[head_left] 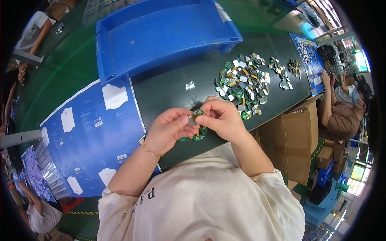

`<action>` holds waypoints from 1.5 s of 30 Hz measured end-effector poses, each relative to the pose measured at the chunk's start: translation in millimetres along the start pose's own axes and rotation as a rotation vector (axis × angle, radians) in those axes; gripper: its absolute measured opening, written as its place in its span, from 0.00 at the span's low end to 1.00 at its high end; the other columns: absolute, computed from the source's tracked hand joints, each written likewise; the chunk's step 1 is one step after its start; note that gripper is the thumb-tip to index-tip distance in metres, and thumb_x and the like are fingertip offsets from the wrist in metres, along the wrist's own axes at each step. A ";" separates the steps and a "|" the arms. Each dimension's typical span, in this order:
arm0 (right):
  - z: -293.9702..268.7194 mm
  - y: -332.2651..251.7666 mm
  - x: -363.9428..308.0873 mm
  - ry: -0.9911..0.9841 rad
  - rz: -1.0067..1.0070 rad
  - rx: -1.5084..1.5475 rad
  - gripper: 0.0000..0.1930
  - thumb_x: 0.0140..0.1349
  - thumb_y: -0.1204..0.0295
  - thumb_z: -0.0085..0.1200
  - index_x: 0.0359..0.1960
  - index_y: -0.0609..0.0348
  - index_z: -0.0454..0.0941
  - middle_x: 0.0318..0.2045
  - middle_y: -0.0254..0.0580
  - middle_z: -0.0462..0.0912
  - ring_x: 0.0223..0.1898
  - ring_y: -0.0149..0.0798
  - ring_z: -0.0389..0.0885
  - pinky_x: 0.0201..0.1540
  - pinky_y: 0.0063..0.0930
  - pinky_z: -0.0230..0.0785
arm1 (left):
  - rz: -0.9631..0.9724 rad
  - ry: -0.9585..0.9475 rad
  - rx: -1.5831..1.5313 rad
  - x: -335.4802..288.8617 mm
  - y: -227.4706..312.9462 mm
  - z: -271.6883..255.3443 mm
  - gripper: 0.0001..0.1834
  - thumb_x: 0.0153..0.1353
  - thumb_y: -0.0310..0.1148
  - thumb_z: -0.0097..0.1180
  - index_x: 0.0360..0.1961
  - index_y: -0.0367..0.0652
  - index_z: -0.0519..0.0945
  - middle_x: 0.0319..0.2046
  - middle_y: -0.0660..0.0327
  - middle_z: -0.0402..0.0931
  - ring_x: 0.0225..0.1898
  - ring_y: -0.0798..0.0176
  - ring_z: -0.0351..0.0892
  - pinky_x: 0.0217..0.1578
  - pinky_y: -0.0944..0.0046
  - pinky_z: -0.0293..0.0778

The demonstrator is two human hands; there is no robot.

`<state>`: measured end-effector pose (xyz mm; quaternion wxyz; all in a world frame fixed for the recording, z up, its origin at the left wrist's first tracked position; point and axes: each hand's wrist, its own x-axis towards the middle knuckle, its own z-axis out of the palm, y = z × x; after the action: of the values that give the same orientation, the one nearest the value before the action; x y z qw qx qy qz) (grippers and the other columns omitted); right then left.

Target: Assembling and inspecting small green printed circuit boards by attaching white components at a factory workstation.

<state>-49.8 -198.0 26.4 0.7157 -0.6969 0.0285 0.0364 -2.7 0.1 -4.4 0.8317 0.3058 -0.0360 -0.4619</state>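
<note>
Near the middle of the frame, the two hands meet over the dark desk. A small green board with a pale piece at its lower left sits between their fingertips. The left hand pinches from the left, apparently on the pale piece; the right hand has thumb and forefinger drawn close on the board from the right. The board lies to the left hand's right and the right hand's left, so neither is clearly nearer. Its long axis seems to slant from lower left to upper right, though fingers hide part of it. More boards show just below the hands; whether they touch the fingers, I cannot tell. The large pile lies right of centre, nearer the right hand.
</note>
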 end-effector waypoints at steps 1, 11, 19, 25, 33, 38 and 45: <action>0.2 -1.5 -0.3 0.000 0.000 0.000 0.08 0.54 0.73 0.66 0.28 0.62 0.80 0.25 0.27 0.72 0.23 0.18 0.65 0.24 0.15 0.57 | 0.008 -0.017 -0.016 0.1 -0.4 -0.7 0.11 0.69 0.30 0.48 0.49 0.39 0.75 0.42 0.55 0.80 0.40 0.60 0.84 0.40 0.66 0.82; 3.0 -3.6 -3.1 0.047 -0.032 -0.103 0.06 0.55 0.75 0.65 0.28 0.62 0.79 0.26 0.27 0.71 0.24 0.17 0.65 0.25 0.14 0.58 | 0.039 0.014 -0.004 0.2 -1.5 0.8 0.11 0.69 0.30 0.48 0.50 0.39 0.74 0.42 0.56 0.80 0.41 0.61 0.83 0.42 0.66 0.82; 3.9 -5.9 -3.9 0.057 -0.046 -0.181 0.06 0.55 0.78 0.64 0.28 0.62 0.78 0.26 0.26 0.70 0.24 0.17 0.65 0.25 0.13 0.57 | 0.036 0.032 0.022 0.9 -2.1 0.0 0.11 0.69 0.30 0.48 0.50 0.39 0.75 0.41 0.56 0.80 0.41 0.61 0.84 0.41 0.66 0.82; 6.3 -8.4 -3.6 0.101 -0.094 -0.268 0.07 0.53 0.76 0.66 0.26 0.61 0.77 0.25 0.26 0.69 0.23 0.18 0.62 0.24 0.15 0.55 | 0.030 0.037 0.012 0.7 -2.0 -0.5 0.11 0.69 0.30 0.49 0.49 0.39 0.74 0.41 0.56 0.81 0.41 0.62 0.84 0.41 0.66 0.82; 8.8 -9.7 -2.3 0.130 -0.133 -0.318 0.08 0.52 0.77 0.66 0.26 0.60 0.77 0.24 0.26 0.69 0.22 0.19 0.62 0.24 0.15 0.55 | 0.038 0.049 0.036 1.2 -3.1 -1.3 0.12 0.69 0.32 0.49 0.50 0.39 0.74 0.40 0.56 0.81 0.40 0.63 0.84 0.42 0.66 0.81; 10.4 -6.6 -1.9 0.148 -0.146 -0.362 0.09 0.52 0.77 0.66 0.25 0.60 0.76 0.24 0.26 0.69 0.23 0.19 0.62 0.24 0.16 0.55 | 0.039 0.141 0.125 0.0 -2.0 4.6 0.11 0.69 0.31 0.49 0.48 0.37 0.75 0.39 0.57 0.81 0.39 0.64 0.83 0.42 0.67 0.80; 9.4 -6.1 -1.0 0.116 -0.133 -0.383 0.09 0.51 0.77 0.66 0.25 0.59 0.75 0.25 0.27 0.69 0.23 0.20 0.64 0.25 0.15 0.57 | 0.347 0.311 0.745 -3.9 -11.3 10.8 0.08 0.58 0.23 0.61 0.38 0.34 0.79 0.32 0.59 0.82 0.35 0.68 0.83 0.39 0.71 0.78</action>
<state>-50.3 -188.8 32.8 0.5681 -0.8215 0.0161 -0.0462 -17.1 -6.3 -0.9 0.7255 0.6402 -0.1256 -0.2192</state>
